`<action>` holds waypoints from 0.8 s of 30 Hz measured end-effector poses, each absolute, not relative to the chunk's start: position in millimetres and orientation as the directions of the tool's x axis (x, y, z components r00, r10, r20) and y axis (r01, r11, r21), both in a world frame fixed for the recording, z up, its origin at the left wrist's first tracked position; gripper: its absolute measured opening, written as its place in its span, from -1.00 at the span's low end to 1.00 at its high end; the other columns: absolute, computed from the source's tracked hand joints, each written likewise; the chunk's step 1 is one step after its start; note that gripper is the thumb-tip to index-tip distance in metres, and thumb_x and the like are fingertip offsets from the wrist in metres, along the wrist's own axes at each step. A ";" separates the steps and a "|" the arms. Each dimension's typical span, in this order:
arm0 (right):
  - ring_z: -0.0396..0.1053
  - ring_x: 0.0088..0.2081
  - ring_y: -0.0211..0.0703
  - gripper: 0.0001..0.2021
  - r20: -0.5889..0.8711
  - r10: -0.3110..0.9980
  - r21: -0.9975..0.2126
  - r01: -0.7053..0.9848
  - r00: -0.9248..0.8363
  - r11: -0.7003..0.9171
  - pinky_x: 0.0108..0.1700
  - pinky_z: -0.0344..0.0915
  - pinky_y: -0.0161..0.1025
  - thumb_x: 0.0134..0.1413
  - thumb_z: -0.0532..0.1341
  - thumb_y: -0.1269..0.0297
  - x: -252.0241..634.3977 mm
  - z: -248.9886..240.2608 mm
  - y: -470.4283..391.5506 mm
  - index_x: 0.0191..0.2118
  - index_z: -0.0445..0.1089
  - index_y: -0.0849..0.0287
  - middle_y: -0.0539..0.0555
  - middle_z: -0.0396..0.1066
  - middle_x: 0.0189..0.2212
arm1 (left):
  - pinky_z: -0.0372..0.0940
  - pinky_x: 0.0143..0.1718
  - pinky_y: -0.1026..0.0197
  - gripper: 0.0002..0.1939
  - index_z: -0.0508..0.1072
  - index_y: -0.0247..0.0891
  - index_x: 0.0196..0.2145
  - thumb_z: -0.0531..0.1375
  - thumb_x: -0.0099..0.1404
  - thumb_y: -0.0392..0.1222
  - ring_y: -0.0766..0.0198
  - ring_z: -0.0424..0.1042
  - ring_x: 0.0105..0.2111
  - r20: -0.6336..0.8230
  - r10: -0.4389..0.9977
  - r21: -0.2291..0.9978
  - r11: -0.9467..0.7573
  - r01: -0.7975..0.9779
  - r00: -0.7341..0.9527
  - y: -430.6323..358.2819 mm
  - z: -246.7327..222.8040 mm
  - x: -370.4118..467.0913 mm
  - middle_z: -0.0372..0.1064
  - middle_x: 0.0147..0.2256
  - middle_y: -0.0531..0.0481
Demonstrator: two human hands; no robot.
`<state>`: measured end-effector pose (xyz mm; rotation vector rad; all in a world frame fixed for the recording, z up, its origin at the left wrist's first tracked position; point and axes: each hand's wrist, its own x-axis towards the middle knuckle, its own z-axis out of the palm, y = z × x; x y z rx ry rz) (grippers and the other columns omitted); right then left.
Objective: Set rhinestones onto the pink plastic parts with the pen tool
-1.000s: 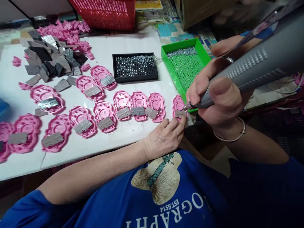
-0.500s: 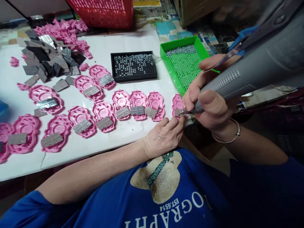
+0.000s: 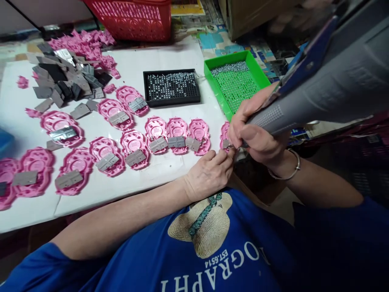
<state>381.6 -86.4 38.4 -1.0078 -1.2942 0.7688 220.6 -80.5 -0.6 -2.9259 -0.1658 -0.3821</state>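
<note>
My right hand (image 3: 257,140) is wrapped round a large grey electric screwdriver (image 3: 322,89), which slants down to the left. Its tip meets a small grey plate (image 3: 226,143) on a pink plastic shell (image 3: 224,130) at the table's right edge. My left hand (image 3: 211,172) rests at the near side of that shell with curled fingers, its fingertips pressed against the lower edge beside the tip. My right hand covers part of the shell. Just left stands another pink shell (image 3: 199,129) with a grey plate (image 3: 192,144) lying across its lower part.
More pink shells with plates line the white table (image 3: 170,174). A black tray (image 3: 173,101) and a green tray (image 3: 221,94) hold screws. Grey plates (image 3: 54,72) and pink pieces (image 3: 82,42) are heaped back left, near a red basket (image 3: 133,20).
My right hand and the screwdriver have shifted slightly left and down, covering more of the shell. The tip stays at the plate, and my left hand keeps its place.
</note>
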 end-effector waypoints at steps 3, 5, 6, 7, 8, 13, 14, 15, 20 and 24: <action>0.20 -0.66 -0.33 -0.71 0.476 0.875 -0.869 -0.102 0.089 0.484 -0.64 0.17 -0.31 0.02 0.40 0.13 381.8 48.7 -77.6 -0.14 0.38 -0.06 -0.17 0.29 -0.57 | 0.27 -0.23 0.19 -0.63 0.50 -0.39 0.03 -0.07 0.52 -0.33 0.21 0.42 -0.08 0.272 0.097 -0.183 -0.972 0.150 0.957 -81.1 1.3 220.8 0.40 0.15 -0.18; 0.18 -0.69 -0.33 -0.71 0.502 0.860 -0.851 -0.127 0.095 0.510 -0.66 0.13 -0.30 0.04 0.39 0.16 385.1 61.6 -71.1 -0.12 0.39 -0.03 -0.18 0.30 -0.58 | 0.29 -0.24 0.20 -0.63 0.48 -0.42 0.06 -0.07 0.52 -0.34 0.23 0.42 -0.11 0.264 0.102 -0.193 -0.969 0.156 0.959 -80.5 3.5 220.0 0.38 0.17 -0.19; 0.17 -0.69 -0.32 -0.71 0.530 0.836 -0.832 -0.107 0.140 0.545 -0.67 0.10 -0.29 0.03 0.39 0.15 387.7 68.8 -67.8 -0.12 0.40 -0.01 -0.17 0.30 -0.58 | 0.29 -0.24 0.20 -0.62 0.47 -0.42 0.09 -0.07 0.52 -0.34 0.24 0.42 -0.12 0.256 0.101 -0.195 -0.969 0.153 0.962 -79.8 4.8 219.3 0.37 0.18 -0.19; 0.17 -0.69 -0.32 -0.70 0.561 0.804 -0.810 -0.070 0.194 0.582 -0.67 0.09 -0.27 0.01 0.40 0.13 391.1 75.7 -64.3 -0.14 0.41 0.01 -0.16 0.29 -0.58 | 0.30 -0.25 0.20 -0.61 0.45 -0.42 0.11 -0.08 0.52 -0.34 0.24 0.42 -0.13 0.249 0.098 -0.196 -0.969 0.149 0.963 -78.8 6.1 218.4 0.36 0.19 -0.19; 0.16 -0.69 -0.32 -0.70 0.589 0.768 -0.790 -0.022 0.251 0.613 -0.68 0.07 -0.26 0.00 0.41 0.11 395.1 81.6 -60.5 -0.15 0.42 0.01 -0.16 0.28 -0.58 | 0.30 -0.25 0.19 -0.61 0.44 -0.41 0.12 -0.08 0.52 -0.34 0.24 0.42 -0.14 0.248 0.094 -0.196 -0.970 0.145 0.964 -77.7 7.4 217.5 0.35 0.20 -0.20; 0.15 -0.66 -0.30 -0.69 0.628 0.662 -0.769 0.196 0.410 0.608 -0.63 0.06 -0.23 0.00 0.40 0.05 423.3 83.2 -34.6 -0.17 0.38 -0.04 -0.14 0.19 -0.59 | 0.33 -0.18 0.19 -0.60 0.39 -0.44 0.16 -0.07 0.49 -0.36 0.18 0.42 -0.05 0.251 0.098 -0.232 -0.960 0.158 0.963 -73.2 10.6 216.4 0.35 0.19 -0.25; 0.14 -0.66 -0.30 -0.67 0.621 0.659 -0.777 0.224 0.425 0.588 -0.62 0.07 -0.22 0.00 0.40 0.01 429.0 78.3 -29.0 -0.16 0.36 -0.05 -0.15 0.18 -0.59 | 0.34 -0.15 0.18 -0.60 0.39 -0.46 0.17 -0.07 0.49 -0.38 0.17 0.43 -0.03 0.245 0.104 -0.251 -0.953 0.167 0.964 -72.8 10.2 217.5 0.37 0.17 -0.26; 0.14 -0.66 -0.30 -0.65 0.616 0.658 -0.783 0.246 0.434 0.571 -0.61 0.08 -0.21 -0.01 0.39 -0.03 434.1 72.6 -23.8 -0.16 0.34 -0.07 -0.15 0.17 -0.60 | 0.35 -0.12 0.18 -0.59 0.38 -0.48 0.17 -0.07 0.48 -0.39 0.15 0.43 -0.02 0.241 0.107 -0.270 -0.947 0.172 0.965 -72.6 9.4 219.1 0.39 0.14 -0.26; 0.14 -0.66 -0.29 -0.57 0.594 0.674 -0.802 0.257 0.439 0.540 -0.58 0.12 -0.20 -0.04 0.39 -0.12 445.2 49.3 -11.0 -0.15 0.32 -0.04 -0.17 0.20 -0.61 | 0.35 -0.12 0.18 -0.59 0.40 -0.52 0.14 -0.10 0.48 -0.40 0.14 0.44 -0.03 0.235 0.090 -0.287 -0.945 0.157 0.968 -71.4 4.8 226.9 0.43 0.07 -0.28; 0.15 -0.67 -0.27 -0.59 0.567 0.694 -0.820 0.221 0.443 0.529 -0.57 0.15 -0.19 -0.04 0.40 -0.09 442.2 45.9 -13.1 -0.15 0.33 -0.06 -0.17 0.23 -0.63 | 0.35 -0.14 0.18 -0.62 0.43 -0.50 0.10 -0.06 0.48 -0.38 0.14 0.43 -0.06 0.290 0.097 -0.254 -0.951 0.174 0.952 -70.9 2.6 228.2 0.45 0.04 -0.25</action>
